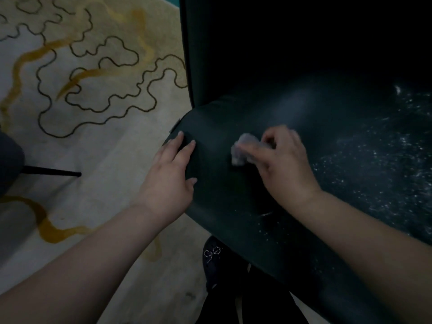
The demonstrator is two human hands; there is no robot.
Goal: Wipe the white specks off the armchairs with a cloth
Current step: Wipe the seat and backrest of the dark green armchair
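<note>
Head view: our right hand (284, 164) pinches the soft, light cloth (243, 149), bunched, on the armchair (233, 206); left hand (171, 174) rests spread beside it; specks (378, 160) lie farther right.

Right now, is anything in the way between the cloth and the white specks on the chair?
Nothing visible. The right hand holds the cloth on the chair seat, and only bare seat lies between it and the white specks further right.
</note>
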